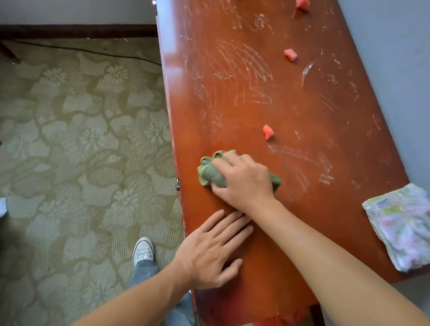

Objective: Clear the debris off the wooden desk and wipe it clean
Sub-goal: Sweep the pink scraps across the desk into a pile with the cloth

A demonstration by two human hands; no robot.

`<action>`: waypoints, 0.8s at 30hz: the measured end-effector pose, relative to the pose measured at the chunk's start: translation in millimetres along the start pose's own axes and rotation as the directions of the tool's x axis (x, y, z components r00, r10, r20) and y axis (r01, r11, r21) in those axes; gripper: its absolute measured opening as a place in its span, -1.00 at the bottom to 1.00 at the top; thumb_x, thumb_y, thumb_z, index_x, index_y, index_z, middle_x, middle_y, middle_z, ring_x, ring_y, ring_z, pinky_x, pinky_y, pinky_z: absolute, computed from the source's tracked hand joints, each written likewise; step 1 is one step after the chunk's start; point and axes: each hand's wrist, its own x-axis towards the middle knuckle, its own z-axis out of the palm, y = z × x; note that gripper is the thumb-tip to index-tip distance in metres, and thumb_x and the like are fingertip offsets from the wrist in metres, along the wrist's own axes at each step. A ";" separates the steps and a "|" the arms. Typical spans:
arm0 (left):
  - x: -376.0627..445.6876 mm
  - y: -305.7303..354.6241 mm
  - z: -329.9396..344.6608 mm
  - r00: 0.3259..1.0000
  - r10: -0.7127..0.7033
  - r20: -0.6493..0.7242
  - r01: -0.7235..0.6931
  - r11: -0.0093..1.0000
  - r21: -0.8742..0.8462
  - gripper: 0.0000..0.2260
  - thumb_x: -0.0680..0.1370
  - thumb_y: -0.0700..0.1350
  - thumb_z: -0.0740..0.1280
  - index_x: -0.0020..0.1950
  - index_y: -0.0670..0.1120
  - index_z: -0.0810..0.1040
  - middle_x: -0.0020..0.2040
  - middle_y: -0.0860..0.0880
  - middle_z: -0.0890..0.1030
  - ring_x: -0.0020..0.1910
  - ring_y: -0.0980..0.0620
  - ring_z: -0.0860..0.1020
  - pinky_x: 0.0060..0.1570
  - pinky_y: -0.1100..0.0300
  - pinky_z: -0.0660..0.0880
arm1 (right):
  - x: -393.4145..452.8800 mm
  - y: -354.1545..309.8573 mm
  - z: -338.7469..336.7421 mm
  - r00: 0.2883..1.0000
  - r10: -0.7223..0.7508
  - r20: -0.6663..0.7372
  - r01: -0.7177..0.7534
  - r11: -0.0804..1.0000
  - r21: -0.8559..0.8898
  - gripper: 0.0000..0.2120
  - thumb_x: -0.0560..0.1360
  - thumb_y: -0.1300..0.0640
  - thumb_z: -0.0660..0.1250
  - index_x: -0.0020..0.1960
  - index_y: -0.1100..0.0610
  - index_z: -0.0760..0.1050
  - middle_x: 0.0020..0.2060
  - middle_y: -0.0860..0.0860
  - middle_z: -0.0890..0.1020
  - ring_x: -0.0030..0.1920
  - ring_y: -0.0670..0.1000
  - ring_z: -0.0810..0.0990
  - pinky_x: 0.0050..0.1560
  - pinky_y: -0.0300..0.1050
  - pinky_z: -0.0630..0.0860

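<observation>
The glossy wooden desk, long and streaked with chalky white scuffs, fills the frame. At its 4 o'clock corner lies a folded pastel cloth. The left hand rests flat, fingers straight. The right hand grips a crumpled green rag near centre. Spongy pink debris bits lie toward 12 o'clock.

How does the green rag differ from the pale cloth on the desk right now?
The green rag is bunched up and gripped by the right hand; the pale cloth lies folded flat, untouched. The green rag is plain and dark; the pale cloth is patterned pink and green. Both rest on the desk.
</observation>
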 end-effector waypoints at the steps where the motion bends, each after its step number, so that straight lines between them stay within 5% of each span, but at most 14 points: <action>1: -0.6 0.0 0.2 1.000 0.004 0.000 -0.004 1.000 0.001 -0.35 0.62 0.16 0.23 0.66 -0.06 0.24 0.67 -0.07 0.20 0.67 -0.04 0.09 0.63 -0.12 0.06 | -6.9 11.7 -1.7 0.989 0.144 -0.018 -0.144 0.989 -0.013 -0.60 0.42 -0.21 0.44 0.18 -0.06 0.61 0.12 -0.03 0.65 -0.04 0.14 0.64 -0.24 -0.08 0.55; 4: -0.4 -1.2 0.5 1.000 0.020 -0.014 -0.020 1.000 -0.003 -0.36 0.61 0.14 0.25 0.66 -0.07 0.26 0.68 -0.06 0.17 0.68 -0.04 0.06 0.61 -0.13 0.11 | -49.6 28.9 -2.4 0.898 0.430 -0.091 -0.432 0.902 0.006 -0.59 0.43 -0.20 0.45 0.22 -0.07 0.61 0.12 -0.05 0.63 -0.03 0.12 0.62 -0.22 -0.06 0.56; 10: -1.1 -2.1 3.3 0.998 0.033 -0.055 -0.035 0.999 -0.032 -0.39 0.57 0.03 0.31 0.61 -0.11 0.35 0.65 -0.06 0.26 0.66 -0.05 0.13 0.56 -0.17 0.23 | -120.3 44.4 -7.5 0.945 0.328 -0.003 -0.328 0.945 -0.008 -0.58 0.45 -0.22 0.38 0.26 -0.14 0.59 0.18 -0.12 0.62 0.01 0.06 0.64 -0.21 -0.07 0.62; 13: -0.6 -1.1 2.6 0.997 0.034 -0.062 -0.035 0.999 -0.026 -0.40 0.56 0.02 0.32 0.60 -0.10 0.37 0.65 -0.05 0.26 0.66 -0.04 0.14 0.57 -0.16 0.23 | -117.8 87.4 -15.8 0.704 0.709 0.022 -0.709 0.702 0.067 -0.55 0.49 -0.24 0.37 0.34 -0.16 0.53 0.26 -0.11 0.56 0.10 0.11 0.60 -0.05 -0.02 0.54; 15: -0.4 -1.5 3.3 0.998 0.025 -0.051 -0.026 0.999 -0.024 -0.39 0.56 0.02 0.32 0.60 -0.09 0.38 0.65 -0.04 0.26 0.66 -0.04 0.15 0.58 -0.14 0.21 | -111.4 90.9 -15.4 0.574 0.819 0.013 -0.816 0.571 0.091 -0.52 0.50 -0.26 0.36 0.38 -0.14 0.52 0.27 -0.08 0.55 0.14 0.13 0.58 0.01 0.00 0.51; 16: 0.1 -1.5 3.3 0.999 0.017 -0.041 -0.018 1.000 -0.023 -0.39 0.55 0.02 0.32 0.60 -0.08 0.39 0.65 -0.03 0.26 0.65 -0.03 0.17 0.59 -0.13 0.19 | -108.0 82.3 -15.4 0.601 0.799 0.006 -0.797 0.599 0.075 -0.50 0.50 -0.29 0.36 0.39 -0.15 0.52 0.27 -0.07 0.55 0.14 0.14 0.58 -0.01 0.00 0.52; 20: 13.7 1.3 -5.5 1.000 -0.002 -0.029 0.002 1.000 0.002 -0.45 0.46 0.00 0.33 0.47 -0.06 0.53 0.56 -0.05 0.42 0.53 -0.11 0.39 0.50 -0.10 0.28 | -118.1 43.1 -7.0 0.909 0.418 0.006 -0.418 0.908 0.017 -0.41 0.45 -0.48 0.28 0.32 -0.15 0.54 0.21 -0.10 0.59 0.10 0.06 0.60 -0.13 -0.04 0.61; 22: 28.9 -5.2 -12.3 0.997 -0.059 -0.042 0.061 0.997 0.051 -0.44 0.49 0.03 0.31 0.49 -0.08 0.50 0.57 -0.08 0.40 0.54 -0.16 0.38 0.50 -0.14 0.27 | -120.7 57.0 -7.6 0.948 0.318 0.007 -0.318 0.948 0.002 -0.46 0.49 -0.44 0.27 0.30 -0.13 0.56 0.20 -0.11 0.59 0.07 0.05 0.63 -0.18 -0.07 0.61; 24: 44.9 -18.8 -19.4 0.989 -0.145 -0.035 0.147 0.985 0.089 -0.38 0.55 0.11 0.27 0.60 -0.04 0.38 0.63 -0.09 0.30 0.63 -0.17 0.22 0.56 -0.23 0.16 | -112.6 87.1 -12.4 0.898 0.440 0.021 -0.439 0.897 -0.039 -0.50 0.54 -0.39 0.25 0.36 -0.15 0.50 0.23 -0.10 0.56 0.09 0.08 0.62 -0.14 -0.06 0.58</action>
